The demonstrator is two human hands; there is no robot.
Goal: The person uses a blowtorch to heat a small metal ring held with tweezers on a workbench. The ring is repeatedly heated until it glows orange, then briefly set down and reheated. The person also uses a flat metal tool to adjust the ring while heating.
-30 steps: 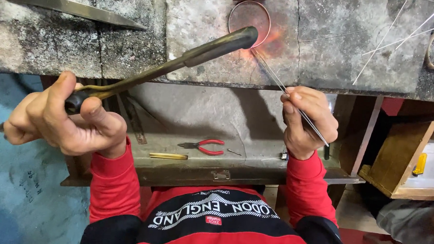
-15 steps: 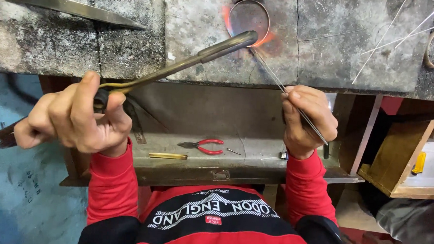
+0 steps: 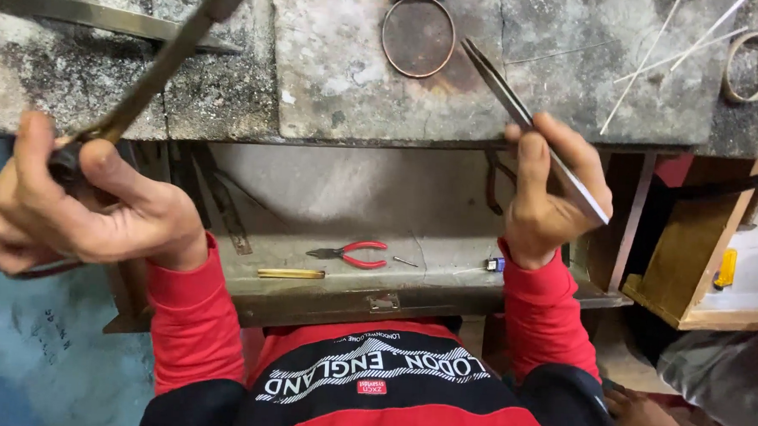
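- Here, my left hand (image 3: 81,204) is clamped tight round the grip of a long metal torch (image 3: 160,63), whose tube slants up to the right and leaves the top edge of the view.
- Behind that tube, a flat metal bar (image 3: 81,17) lies across the stone desk (image 3: 334,75).
- Further right on the desk, a copper ring (image 3: 418,37) lies flat, apart from both tools.
- On the drawer shelf (image 3: 444,280) below lie a brass rod (image 3: 290,274) and red-handled pliers (image 3: 352,254).
- My right hand (image 3: 550,195) is closed on long steel tweezers (image 3: 532,130); their tips point up-left, close to the ring but not touching it.
- At far right, thin wires (image 3: 650,54) and a brass band (image 3: 750,67) rest on the desk.
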